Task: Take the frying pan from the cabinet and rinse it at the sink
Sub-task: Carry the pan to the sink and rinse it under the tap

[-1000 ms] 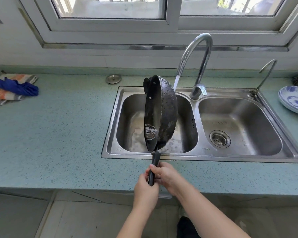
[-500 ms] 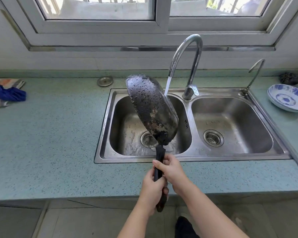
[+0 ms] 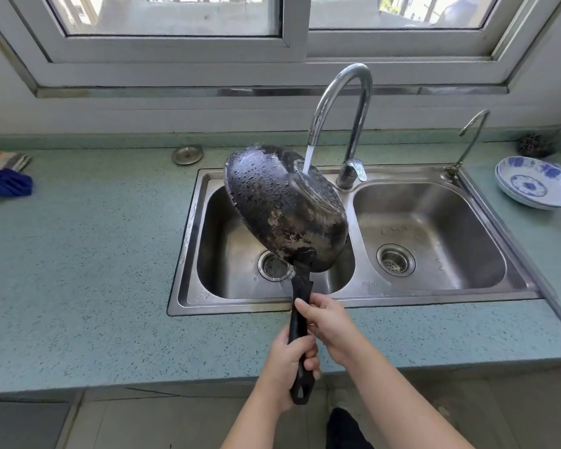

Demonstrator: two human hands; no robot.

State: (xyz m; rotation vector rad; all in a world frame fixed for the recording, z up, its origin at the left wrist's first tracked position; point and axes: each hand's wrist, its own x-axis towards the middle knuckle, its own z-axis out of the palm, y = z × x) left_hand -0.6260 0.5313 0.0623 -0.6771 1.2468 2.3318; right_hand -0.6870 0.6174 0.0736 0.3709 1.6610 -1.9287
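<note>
The black frying pan (image 3: pixel 282 209) hangs tilted over the left basin of the steel double sink (image 3: pixel 347 303), its scorched underside turned up toward me. Water from the tall curved faucet (image 3: pixel 340 102) runs onto the far upper part of that underside. My left hand (image 3: pixel 289 361) is closed round the lower part of the black handle. Just above it my right hand (image 3: pixel 327 322) grips the same handle near the sink's front rim. The pan's inside faces away and is hidden.
A blue-and-white bowl (image 3: pixel 538 183) sits on the green counter at the right. Behind the sink's left corner lies a metal drain cover (image 3: pixel 187 154). A blue cloth on a folded towel (image 3: pixel 4 179) rests at far left. A thin second tap (image 3: pixel 467 140) rises by the right basin.
The pan has rolled from edge-on to bottom-up and shifted right, so the water stream now strikes its underside. Both hands stay on the handle, now spaced further apart.
</note>
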